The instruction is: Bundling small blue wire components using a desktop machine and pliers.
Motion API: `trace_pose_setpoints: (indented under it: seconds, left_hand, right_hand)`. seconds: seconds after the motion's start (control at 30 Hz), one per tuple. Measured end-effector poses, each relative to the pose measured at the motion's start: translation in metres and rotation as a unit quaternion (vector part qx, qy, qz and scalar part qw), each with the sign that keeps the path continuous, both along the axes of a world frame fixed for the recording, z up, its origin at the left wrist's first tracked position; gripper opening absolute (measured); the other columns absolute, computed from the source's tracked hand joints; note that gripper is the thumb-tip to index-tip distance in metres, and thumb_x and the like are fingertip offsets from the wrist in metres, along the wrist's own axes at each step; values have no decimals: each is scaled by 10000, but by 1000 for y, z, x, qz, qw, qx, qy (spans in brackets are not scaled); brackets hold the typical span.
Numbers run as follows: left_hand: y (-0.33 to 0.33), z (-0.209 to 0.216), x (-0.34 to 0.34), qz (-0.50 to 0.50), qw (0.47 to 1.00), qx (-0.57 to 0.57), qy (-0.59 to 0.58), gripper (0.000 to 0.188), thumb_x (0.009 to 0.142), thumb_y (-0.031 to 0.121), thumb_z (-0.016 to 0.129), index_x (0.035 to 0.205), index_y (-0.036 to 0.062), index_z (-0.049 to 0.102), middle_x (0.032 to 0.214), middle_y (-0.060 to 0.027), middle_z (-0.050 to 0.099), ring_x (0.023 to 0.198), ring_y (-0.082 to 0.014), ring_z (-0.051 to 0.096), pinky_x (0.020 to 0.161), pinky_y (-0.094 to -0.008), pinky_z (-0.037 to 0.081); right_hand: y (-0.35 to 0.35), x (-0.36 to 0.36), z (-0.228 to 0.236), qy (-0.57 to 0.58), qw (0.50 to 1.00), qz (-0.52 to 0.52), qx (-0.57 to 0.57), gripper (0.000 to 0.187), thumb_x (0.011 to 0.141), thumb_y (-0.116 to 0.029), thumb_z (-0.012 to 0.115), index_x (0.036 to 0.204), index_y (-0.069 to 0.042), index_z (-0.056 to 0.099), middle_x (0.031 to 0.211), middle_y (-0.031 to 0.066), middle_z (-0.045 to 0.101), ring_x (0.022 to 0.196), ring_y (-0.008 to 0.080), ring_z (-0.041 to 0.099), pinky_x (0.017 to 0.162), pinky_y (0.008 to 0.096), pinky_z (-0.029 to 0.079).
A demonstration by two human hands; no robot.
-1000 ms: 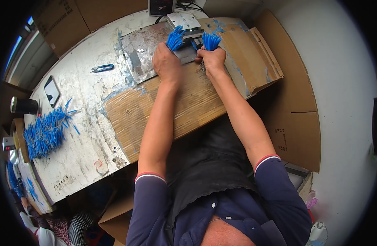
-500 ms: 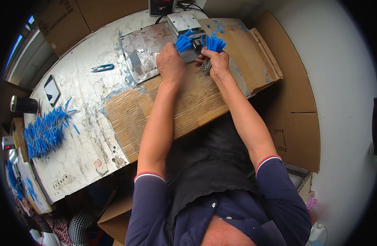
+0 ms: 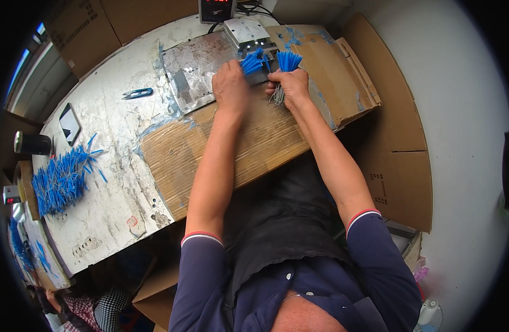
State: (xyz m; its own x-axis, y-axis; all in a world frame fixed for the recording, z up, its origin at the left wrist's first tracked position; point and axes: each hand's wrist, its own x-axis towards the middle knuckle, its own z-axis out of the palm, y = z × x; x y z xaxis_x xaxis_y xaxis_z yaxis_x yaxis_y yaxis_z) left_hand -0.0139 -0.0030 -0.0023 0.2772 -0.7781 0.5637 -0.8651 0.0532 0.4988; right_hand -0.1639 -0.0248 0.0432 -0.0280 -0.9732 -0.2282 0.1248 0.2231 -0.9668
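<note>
My left hand [image 3: 230, 86] is closed around a bundle of thin blue-ended pieces [image 3: 252, 63], whose blue ends point right, toward the small metal machine [image 3: 248, 34]. My right hand [image 3: 293, 84] grips a second bundle of blue-tipped pieces [image 3: 289, 61], blue ends up, with thin grey wire-like stems [image 3: 278, 96] hanging below the fingers. A few blue ends stick out between the two bundles, close to the right thumb. Both hands are just in front of the machine, over the near edge of a worn metal plate [image 3: 196, 61]. The left fingertips are partly hidden.
On the white table [image 3: 116, 127], a blue-tipped pile [image 3: 61, 180] lies left, near a phone [image 3: 69, 123], a black cup [image 3: 32, 143] and blue thread snips [image 3: 138, 93]. Cardboard [image 3: 177, 155] covers the front edge. A display box [image 3: 217, 10] stands behind. A co-worker's arm [image 3: 54, 301] shows lower left.
The left bundle has shifted slightly right and down, and its blue ends now point more sideways. My right hand has barely moved. At lower left, the co-worker's hand has moved.
</note>
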Motion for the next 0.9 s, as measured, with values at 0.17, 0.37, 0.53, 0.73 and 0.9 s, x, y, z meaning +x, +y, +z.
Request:
trace_pose_setpoints:
  seconds: [0.17, 0.37, 0.53, 0.73, 0.9]
  left_hand:
    - [3, 3, 1, 28, 999, -16, 24, 155, 873, 55, 557, 1014, 42, 620, 901, -166, 665, 842, -367, 660, 748, -474, 503]
    - [0, 3, 1, 72, 993, -51, 72, 165, 865, 39, 564, 1026, 42, 601, 916, -162, 667, 872, -366, 651, 774, -471, 493]
    - [-2, -1, 3, 68, 991, -93, 68, 176, 854, 38, 579, 1029, 39, 601, 936, -159, 667, 918, -370, 632, 810, -469, 465]
    - [-3, -1, 0, 29, 992, -87, 81, 190, 846, 40, 594, 1035, 48, 609, 945, -160, 666, 922, -373, 626, 815, -467, 453]
    - [0, -1, 2, 16, 996, -34, 80, 166, 863, 64, 602, 1028, 50, 620, 894, -182, 691, 840, -398, 660, 745, -501, 488]
  right_hand:
    - [0, 7, 0, 30, 999, 12, 34, 123, 757, 112, 674, 724, 33, 586, 669, 126, 615, 514, 220, 628, 434, 361, 561]
    - [-21, 12, -5, 35, 998, -15, 53, 123, 743, 131, 656, 696, 50, 577, 666, 156, 616, 509, 244, 635, 412, 375, 552]
    - [-20, 18, -8, 53, 996, -32, 60, 106, 750, 136, 654, 716, 65, 583, 673, 175, 623, 500, 265, 637, 414, 390, 553]
    - [-18, 8, -10, -110, 992, -16, 54, 40, 795, 71, 658, 813, 84, 625, 703, 184, 636, 571, 298, 662, 466, 415, 576]
    - [-1, 7, -6, -108, 994, 24, 17, 71, 822, 43, 688, 880, 41, 648, 762, 123, 660, 641, 242, 673, 554, 406, 620]
